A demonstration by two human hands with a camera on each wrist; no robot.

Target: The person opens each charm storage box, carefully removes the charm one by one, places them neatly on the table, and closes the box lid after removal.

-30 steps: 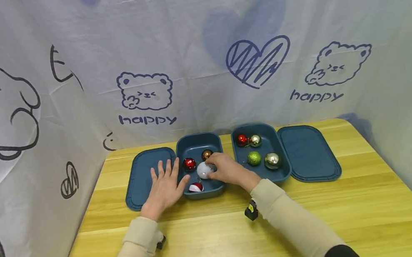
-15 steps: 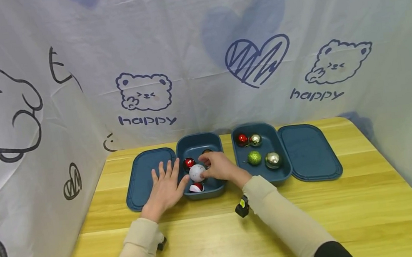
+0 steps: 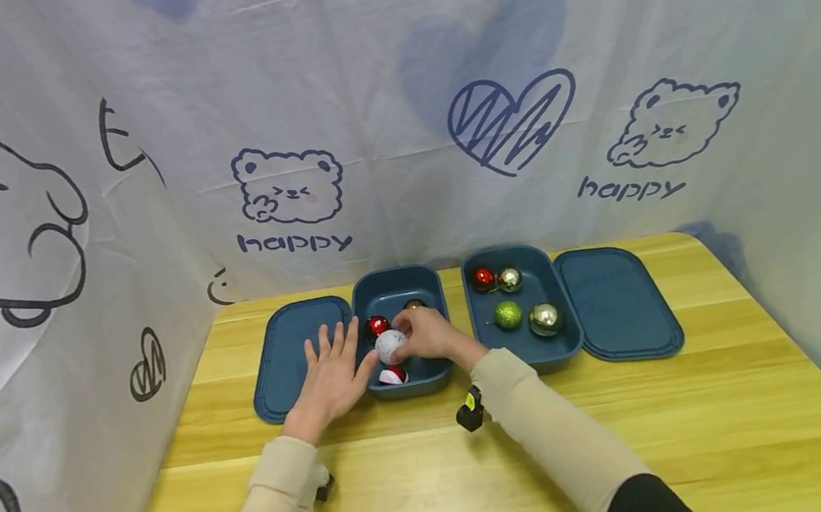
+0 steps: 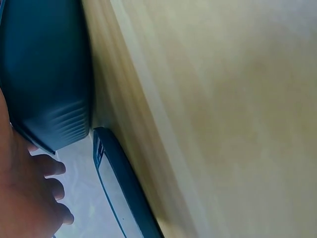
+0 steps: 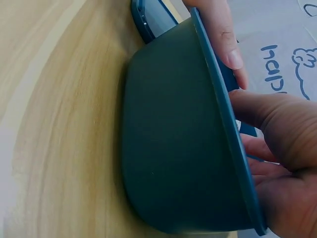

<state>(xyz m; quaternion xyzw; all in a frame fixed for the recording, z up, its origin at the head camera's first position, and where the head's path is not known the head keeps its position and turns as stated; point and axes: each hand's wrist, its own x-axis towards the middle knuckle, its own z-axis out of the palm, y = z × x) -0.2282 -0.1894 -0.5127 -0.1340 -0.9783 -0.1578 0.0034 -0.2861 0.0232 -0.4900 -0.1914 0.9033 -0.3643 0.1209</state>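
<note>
Inside the left dark-blue box [image 3: 411, 387], my right hand [image 3: 432, 337] grips a speckled white bauble [image 3: 390, 347] with thumb and fingers. A shiny red bauble [image 3: 376, 325] lies just behind it and a red-and-white one [image 3: 393, 376] just in front. Farther back, a brown bauble [image 3: 415, 303] is partly covered by the right hand. My left hand [image 3: 332, 381] reaches to the box's left rim, its fingers straight and spread over the lid beside it. In the right wrist view, the box wall [image 5: 173, 134] hides the bauble from sight.
A second dark-blue box [image 3: 529, 349] stands to the right, holding several red, gold and green baubles. Flat lids lie at the outer sides, one left [image 3: 281, 349] and one right [image 3: 618, 305]. A printed cloth [image 3: 404, 190] hangs behind the wooden table [image 3: 419, 480].
The right hand has shifted left within the left box, taking the white bauble toward the left wall and the red baubles. The left hand has stayed nearly in place.
</note>
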